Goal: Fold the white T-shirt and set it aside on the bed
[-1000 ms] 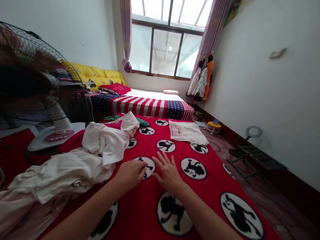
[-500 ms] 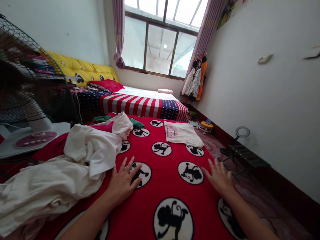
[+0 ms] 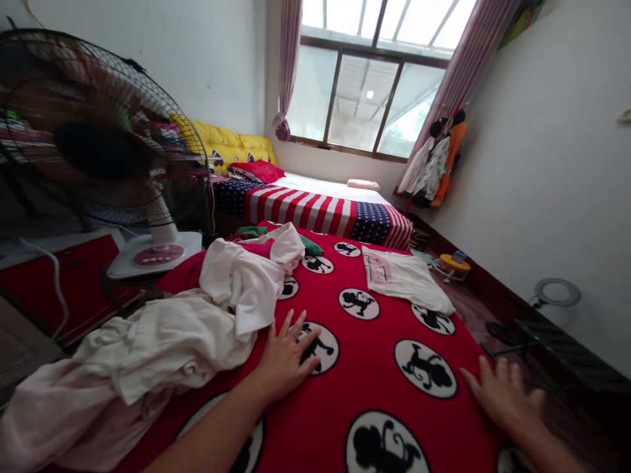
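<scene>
My left hand (image 3: 286,355) lies flat with fingers spread on a red blanket (image 3: 374,371) printed with black monkeys in white circles. It rests just right of a heap of loose clothes, where a white garment (image 3: 246,276) lies over a cream one (image 3: 167,341) and a pale pink one (image 3: 73,414). My right hand (image 3: 507,401), fingers apart, is at the blanket's right edge and holds nothing. Farther up the blanket, a folded white T-shirt (image 3: 407,279) with a pink print lies flat.
A fan (image 3: 98,151) stands on the left, its blades blurred. Behind is a bed with a stars-and-stripes cover (image 3: 315,207) below a window. Along the right wall are a yellow stool (image 3: 454,264), a ring light (image 3: 557,292) and a dark folding stool (image 3: 572,345).
The view has turned left, so everything sits farther right and more of the fan shows. My left hand stays flat on the blanket; my right hand has shifted slightly outward and nearer.
</scene>
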Demonstrator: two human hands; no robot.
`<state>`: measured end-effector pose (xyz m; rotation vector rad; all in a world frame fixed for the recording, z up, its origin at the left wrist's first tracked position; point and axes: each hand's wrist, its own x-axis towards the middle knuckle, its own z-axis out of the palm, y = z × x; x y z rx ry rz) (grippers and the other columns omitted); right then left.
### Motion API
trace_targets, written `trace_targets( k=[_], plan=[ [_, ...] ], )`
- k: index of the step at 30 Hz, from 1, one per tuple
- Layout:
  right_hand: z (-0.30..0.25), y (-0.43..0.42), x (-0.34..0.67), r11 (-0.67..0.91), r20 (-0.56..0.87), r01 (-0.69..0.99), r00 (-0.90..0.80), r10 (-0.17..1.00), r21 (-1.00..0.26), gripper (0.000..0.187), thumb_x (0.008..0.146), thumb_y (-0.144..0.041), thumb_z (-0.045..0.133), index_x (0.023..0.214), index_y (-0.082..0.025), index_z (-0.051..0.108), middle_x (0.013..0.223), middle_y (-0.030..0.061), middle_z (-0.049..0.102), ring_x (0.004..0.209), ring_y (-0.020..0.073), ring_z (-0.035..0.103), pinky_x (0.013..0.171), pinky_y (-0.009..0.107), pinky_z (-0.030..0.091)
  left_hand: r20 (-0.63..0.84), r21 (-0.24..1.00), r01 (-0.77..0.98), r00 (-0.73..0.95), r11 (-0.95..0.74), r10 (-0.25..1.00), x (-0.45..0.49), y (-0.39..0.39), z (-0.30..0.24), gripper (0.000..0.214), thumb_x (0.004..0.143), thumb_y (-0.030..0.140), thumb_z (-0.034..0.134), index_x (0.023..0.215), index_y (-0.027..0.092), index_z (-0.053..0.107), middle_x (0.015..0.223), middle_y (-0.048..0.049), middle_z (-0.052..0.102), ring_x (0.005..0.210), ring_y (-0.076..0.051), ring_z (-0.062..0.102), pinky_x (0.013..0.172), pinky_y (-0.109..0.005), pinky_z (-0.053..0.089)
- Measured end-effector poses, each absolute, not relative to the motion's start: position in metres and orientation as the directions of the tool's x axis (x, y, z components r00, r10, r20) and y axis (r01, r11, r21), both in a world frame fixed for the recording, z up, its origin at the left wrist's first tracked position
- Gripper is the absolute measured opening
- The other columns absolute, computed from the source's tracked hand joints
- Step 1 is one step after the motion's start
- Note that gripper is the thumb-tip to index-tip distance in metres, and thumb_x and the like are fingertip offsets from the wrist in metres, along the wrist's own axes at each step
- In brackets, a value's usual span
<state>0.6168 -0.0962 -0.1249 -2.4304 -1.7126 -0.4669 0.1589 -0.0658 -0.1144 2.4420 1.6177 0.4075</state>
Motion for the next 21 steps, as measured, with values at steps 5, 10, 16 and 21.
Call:
trace_targets(
  k=[5,10,16,21],
  plan=[
    [-0.103,-0.064,0.474,0.074,0.277,0.991,-0.040,0.960,-0.115,0.057,0.090,-0.046,0.034,0.140,-0.019,0.039,0.154,0.0114,0.025,0.141,0.0266,0.025,0.106,0.054,0.031,0.142,0.366,0.841,0.372,-0.398,0.917,0.156,-0.066,-0.112,0.057,0.082,0.051,0.056,0.137,0.041,0.042,0.155,-0.0059,0.022,0.143,-0.036,0.013,0.107,-0.067,0.009],
    [-0.123,-0.065,0.372,0.183,0.174,0.957,-0.144,0.974,-0.227,0.052,0.089,-0.041,0.042,0.136,-0.020,0.047,0.151,0.0111,0.032,0.141,0.0280,0.025,0.109,0.059,0.023,0.280,0.517,0.755,0.297,-0.404,0.913,0.149,-0.059,-0.108,0.035,0.083,0.034,0.060,0.117,0.030,0.064,0.136,-0.0052,0.055,0.131,-0.028,0.043,0.110,-0.051,0.028],
    [-0.140,-0.062,0.385,0.296,0.232,0.896,-0.227,0.946,-0.330,0.044,0.088,-0.042,0.047,0.127,-0.025,0.058,0.147,0.0082,0.040,0.138,0.0287,0.031,0.111,0.059,0.020,0.648,0.504,0.716,0.057,-0.484,0.760,0.130,-0.055,-0.070,0.033,0.090,0.017,0.044,0.118,0.023,0.061,0.131,-0.0055,0.056,0.122,-0.018,0.051,0.106,-0.033,0.040],
    [-0.137,-0.062,0.384,0.284,0.270,0.877,-0.186,0.945,-0.387,0.038,0.086,-0.036,0.050,0.119,-0.025,0.062,0.143,0.0083,0.045,0.136,0.0294,0.036,0.110,0.059,0.023,0.715,0.391,0.917,-0.250,-0.077,0.653,0.096,-0.031,-0.031,0.060,0.081,0.029,0.061,0.137,0.021,0.042,0.153,-0.0129,0.023,0.142,-0.034,0.018,0.113,-0.050,0.024]
  ],
)
